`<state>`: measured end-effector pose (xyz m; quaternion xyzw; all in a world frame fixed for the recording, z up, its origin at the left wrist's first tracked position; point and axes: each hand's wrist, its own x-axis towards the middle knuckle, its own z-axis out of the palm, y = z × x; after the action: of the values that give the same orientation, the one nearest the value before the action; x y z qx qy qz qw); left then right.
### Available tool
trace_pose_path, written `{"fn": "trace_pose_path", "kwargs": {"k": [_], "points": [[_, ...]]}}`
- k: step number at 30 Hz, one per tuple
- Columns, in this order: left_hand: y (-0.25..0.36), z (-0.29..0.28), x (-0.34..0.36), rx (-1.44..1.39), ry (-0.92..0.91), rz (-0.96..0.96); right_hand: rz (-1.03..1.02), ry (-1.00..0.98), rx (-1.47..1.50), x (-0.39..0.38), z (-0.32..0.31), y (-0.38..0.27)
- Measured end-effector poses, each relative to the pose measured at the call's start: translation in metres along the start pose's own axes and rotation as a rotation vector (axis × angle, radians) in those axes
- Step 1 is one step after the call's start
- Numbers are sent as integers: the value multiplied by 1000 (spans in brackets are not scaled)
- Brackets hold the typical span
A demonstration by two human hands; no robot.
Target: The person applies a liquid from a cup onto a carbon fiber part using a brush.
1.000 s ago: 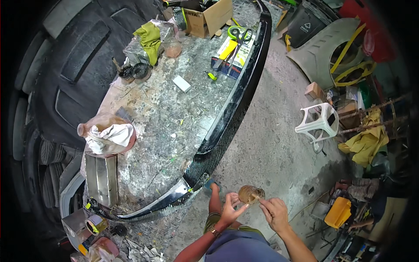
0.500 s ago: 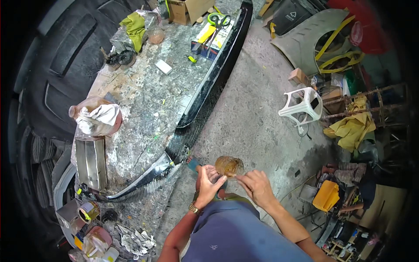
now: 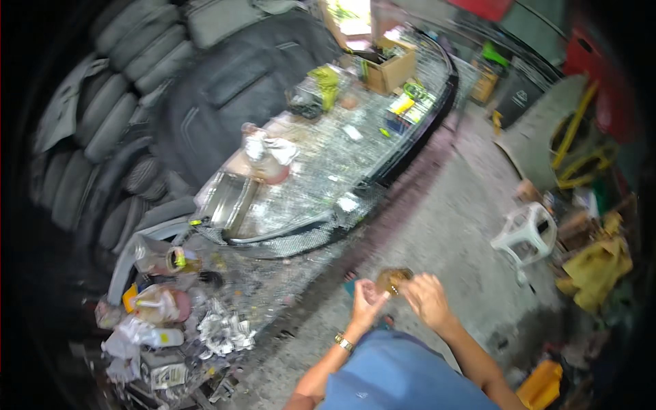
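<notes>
Gripping cup of blurred contents with left hand, lower center, beside curled right hand of unclear hold.

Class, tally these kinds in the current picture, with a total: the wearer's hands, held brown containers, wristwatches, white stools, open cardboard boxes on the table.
Hands: 2 (left hand, right hand)
Brown container: 1
Wristwatch: 1
White stool: 1
Open cardboard box: 1
Total: 6

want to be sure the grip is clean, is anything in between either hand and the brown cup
Nothing visible is. The left hand holds the brown cup at its left side, and the right hand is right by its right side; blur hides whether those fingers touch it.
</notes>
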<state>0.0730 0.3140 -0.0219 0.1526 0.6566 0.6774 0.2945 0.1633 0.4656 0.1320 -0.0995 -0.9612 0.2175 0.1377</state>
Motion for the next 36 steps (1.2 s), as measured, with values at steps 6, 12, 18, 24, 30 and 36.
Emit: {"fn": "trace_pose_path", "kwargs": {"k": [6,12,18,24,30,36], "points": [[-5,-46,-89,-252,188,-120,-41,-12,377,-32,48,-46],[-21,-117,-125,-317,329,-117,467,72,861,-30,108,-74],[-18,-201,-119,-338,331,-169,755,221,1189,-11,166,-101],[-26,-298,-116,-329,366,-164,861,321,1459,26,208,-135],[-19,-340,-127,-362,359,-173,747,351,1355,96,286,-158],[-50,-353,-156,-349,385,-232,601,304,1306,139,332,-187]]}}
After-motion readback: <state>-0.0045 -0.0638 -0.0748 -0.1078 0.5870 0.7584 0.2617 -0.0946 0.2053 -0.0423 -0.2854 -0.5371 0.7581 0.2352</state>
